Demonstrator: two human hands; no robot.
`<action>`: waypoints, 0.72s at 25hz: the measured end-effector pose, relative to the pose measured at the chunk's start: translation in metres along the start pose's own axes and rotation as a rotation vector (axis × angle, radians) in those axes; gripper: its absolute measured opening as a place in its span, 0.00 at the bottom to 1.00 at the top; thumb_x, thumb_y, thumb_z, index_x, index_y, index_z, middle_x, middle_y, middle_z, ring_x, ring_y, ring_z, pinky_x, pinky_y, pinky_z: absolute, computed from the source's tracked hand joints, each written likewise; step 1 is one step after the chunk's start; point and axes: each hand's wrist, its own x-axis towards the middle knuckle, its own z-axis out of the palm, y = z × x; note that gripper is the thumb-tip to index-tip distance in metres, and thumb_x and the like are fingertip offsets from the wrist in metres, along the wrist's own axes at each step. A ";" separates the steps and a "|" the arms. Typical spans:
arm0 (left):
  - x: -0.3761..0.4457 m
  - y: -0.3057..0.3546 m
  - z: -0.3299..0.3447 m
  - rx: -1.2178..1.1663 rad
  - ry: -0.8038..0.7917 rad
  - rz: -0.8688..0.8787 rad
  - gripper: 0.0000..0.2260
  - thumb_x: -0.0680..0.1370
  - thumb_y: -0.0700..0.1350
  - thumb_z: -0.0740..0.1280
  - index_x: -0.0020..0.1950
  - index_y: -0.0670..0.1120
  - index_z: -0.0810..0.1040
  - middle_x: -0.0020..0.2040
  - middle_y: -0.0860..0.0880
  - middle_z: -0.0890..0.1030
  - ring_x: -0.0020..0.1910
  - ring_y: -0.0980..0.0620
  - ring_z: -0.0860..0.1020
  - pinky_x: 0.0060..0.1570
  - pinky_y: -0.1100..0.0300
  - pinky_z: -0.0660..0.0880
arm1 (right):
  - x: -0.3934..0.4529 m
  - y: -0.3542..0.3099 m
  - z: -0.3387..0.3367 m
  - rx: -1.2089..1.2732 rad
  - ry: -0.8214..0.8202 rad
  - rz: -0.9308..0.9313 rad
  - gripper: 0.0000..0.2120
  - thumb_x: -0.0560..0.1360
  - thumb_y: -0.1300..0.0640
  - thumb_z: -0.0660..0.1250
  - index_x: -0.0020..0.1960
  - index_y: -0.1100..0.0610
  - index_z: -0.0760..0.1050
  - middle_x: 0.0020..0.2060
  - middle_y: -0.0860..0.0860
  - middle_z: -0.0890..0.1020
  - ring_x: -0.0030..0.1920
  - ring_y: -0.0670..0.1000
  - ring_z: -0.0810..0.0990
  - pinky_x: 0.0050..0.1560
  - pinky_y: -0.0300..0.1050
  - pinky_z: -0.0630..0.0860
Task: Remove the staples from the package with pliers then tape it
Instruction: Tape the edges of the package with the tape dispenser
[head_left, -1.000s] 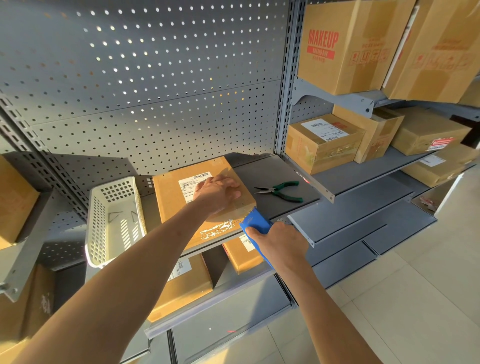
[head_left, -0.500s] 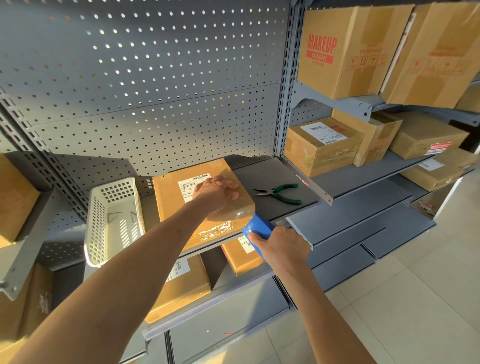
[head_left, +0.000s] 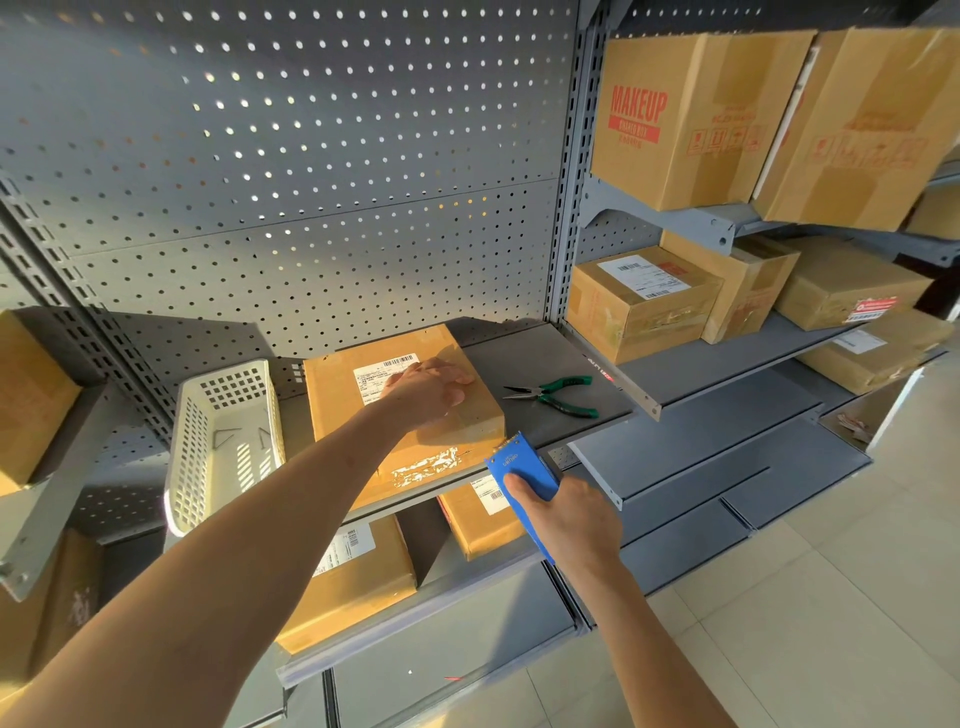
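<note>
The package (head_left: 400, 415) lies flat on the grey shelf (head_left: 545, 364), the left hand (head_left: 428, 387) resting on its top with fingers laid out straight. The right hand (head_left: 566, 514) grips a blue tape dispenser (head_left: 522, 470) just off the package's near right corner. Green-handled pliers (head_left: 558, 395) lie to the right; a white basket (head_left: 223, 441) stands just beside the package's left edge.

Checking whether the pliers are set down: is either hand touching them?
Apart. The head view shows the pliers lying alone on the shelf; the left hand rests on the package, the right hand holds the tape dispenser.
</note>
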 end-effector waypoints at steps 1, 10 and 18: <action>-0.002 0.001 -0.001 0.022 -0.005 0.019 0.18 0.82 0.52 0.61 0.72 0.65 0.70 0.75 0.60 0.64 0.74 0.50 0.61 0.72 0.47 0.59 | 0.000 0.001 0.000 0.029 0.000 -0.008 0.34 0.71 0.21 0.57 0.40 0.53 0.75 0.34 0.46 0.79 0.37 0.51 0.81 0.43 0.51 0.83; -0.014 0.014 -0.013 -0.173 0.192 0.065 0.09 0.80 0.49 0.67 0.59 0.55 0.81 0.57 0.49 0.79 0.56 0.48 0.76 0.52 0.54 0.74 | -0.001 -0.011 -0.010 0.251 0.058 -0.169 0.27 0.70 0.25 0.64 0.41 0.50 0.73 0.35 0.45 0.80 0.37 0.49 0.81 0.40 0.53 0.82; -0.076 0.006 -0.038 -0.884 -0.077 0.158 0.17 0.80 0.54 0.67 0.62 0.43 0.79 0.54 0.46 0.85 0.49 0.53 0.80 0.49 0.55 0.73 | -0.008 -0.032 -0.015 0.416 0.120 -0.468 0.28 0.70 0.26 0.63 0.49 0.51 0.71 0.36 0.41 0.80 0.35 0.43 0.80 0.31 0.41 0.77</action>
